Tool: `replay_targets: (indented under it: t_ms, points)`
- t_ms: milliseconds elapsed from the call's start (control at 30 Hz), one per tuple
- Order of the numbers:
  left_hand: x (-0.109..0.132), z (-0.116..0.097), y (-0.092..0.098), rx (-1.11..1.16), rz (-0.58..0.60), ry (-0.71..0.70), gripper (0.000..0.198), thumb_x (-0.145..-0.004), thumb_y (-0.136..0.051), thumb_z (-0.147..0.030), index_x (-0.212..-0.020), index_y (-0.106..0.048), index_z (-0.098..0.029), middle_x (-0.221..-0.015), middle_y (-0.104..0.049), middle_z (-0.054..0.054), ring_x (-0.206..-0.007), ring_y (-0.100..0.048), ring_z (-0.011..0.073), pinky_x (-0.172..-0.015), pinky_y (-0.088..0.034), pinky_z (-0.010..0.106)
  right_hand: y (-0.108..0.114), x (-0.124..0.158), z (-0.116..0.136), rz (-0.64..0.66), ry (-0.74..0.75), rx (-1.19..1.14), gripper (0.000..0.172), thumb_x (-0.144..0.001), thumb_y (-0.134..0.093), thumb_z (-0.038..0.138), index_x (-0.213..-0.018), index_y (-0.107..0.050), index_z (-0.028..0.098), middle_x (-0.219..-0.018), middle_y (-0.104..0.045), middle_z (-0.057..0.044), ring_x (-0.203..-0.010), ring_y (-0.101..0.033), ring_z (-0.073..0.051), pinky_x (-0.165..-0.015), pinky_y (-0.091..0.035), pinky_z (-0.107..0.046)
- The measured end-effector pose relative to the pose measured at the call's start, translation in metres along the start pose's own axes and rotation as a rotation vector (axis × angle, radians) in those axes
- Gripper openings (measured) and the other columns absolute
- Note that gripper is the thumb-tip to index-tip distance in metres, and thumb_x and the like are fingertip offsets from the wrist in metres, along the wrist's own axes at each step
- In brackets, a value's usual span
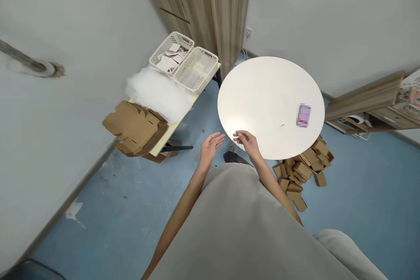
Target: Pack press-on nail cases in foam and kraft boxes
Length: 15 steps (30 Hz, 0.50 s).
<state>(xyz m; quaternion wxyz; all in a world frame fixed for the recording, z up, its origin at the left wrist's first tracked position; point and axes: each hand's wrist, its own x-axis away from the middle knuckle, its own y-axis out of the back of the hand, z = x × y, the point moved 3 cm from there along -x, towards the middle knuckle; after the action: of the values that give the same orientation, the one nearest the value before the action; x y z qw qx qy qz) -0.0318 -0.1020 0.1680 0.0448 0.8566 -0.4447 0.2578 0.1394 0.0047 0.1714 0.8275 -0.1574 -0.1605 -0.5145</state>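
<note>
White and round, the worktop (262, 96) stands before the person, whose left hand (208, 146) and right hand (249, 142) hover empty, fingers loose, near its edge. A blurred purple item (303, 116) lies toward its right side; baskets (208, 80) and folded cardboard (136, 127) sit leftward, presumably for easy reach.

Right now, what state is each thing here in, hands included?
Left hand: empty, open
Right hand: empty, partly curled
Round table: standing upright
Purple item: lying on the round table, details pixelated
Left basket: holding papers
Right basket: upright, contents unclear
Cardboard stack: piled on the side table
Cardboard heap: loose, untidy
White fluffy material: bunched up
</note>
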Motion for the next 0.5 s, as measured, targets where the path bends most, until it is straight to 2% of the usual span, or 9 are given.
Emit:
replay_targets:
  t_ms: [100, 200, 367, 500]
  points:
    - [-0.028, -0.016, 0.025, -0.017, -0.091, 0.03, 0.052, -0.088, -0.08, -0.054, -0.125, -0.071, -0.019, -0.134, -0.081, 0.021, -0.131, -0.077, 0.037, -0.125, -0.051, 0.059, -0.022, -0.039, 0.01, 0.053, -0.01, -0.026, 0.05, -0.092, -0.076, 0.07, -0.115, -0.078, 0.025, -0.12, -0.084, -0.011, -0.103, -0.081, -0.026, -0.1, -0.061, -0.046]
    - [-0.054, -0.024, 0.039, -0.023, -0.152, 0.064, 0.053, -0.087, -0.081, -0.054, -0.126, -0.07, -0.02, -0.136, -0.08, 0.021, -0.132, -0.077, 0.0367, -0.124, -0.052, 0.057, -0.037, -0.071, 0.014, 0.085, -0.024, -0.042, 0.049, -0.091, -0.077, 0.07, -0.113, -0.079, 0.026, -0.118, -0.085, -0.01, -0.101, -0.081, -0.025, -0.1, -0.061, -0.045]
    - [-0.097, -0.033, 0.05, -0.068, -0.096, 0.076, 0.05, -0.087, -0.079, -0.051, -0.127, -0.07, -0.022, -0.141, -0.079, 0.019, -0.134, -0.076, 0.0353, -0.124, -0.053, 0.056, -0.045, -0.101, 0.015, 0.049, -0.08, -0.045, 0.05, -0.091, -0.077, 0.07, -0.112, -0.078, 0.026, -0.117, -0.085, -0.01, -0.1, -0.081, -0.025, -0.098, -0.062, -0.046]
    - [-0.158, -0.046, 0.07, -0.144, -0.087, 0.062, 0.047, -0.085, -0.077, -0.047, -0.125, -0.071, -0.022, -0.144, -0.076, 0.019, -0.131, -0.077, 0.0338, -0.119, -0.057, 0.054, -0.048, -0.12, 0.02, -0.041, -0.11, -0.052, 0.05, -0.09, -0.078, 0.07, -0.113, -0.078, 0.025, -0.117, -0.085, -0.011, -0.1, -0.081, -0.026, -0.098, -0.061, -0.047]
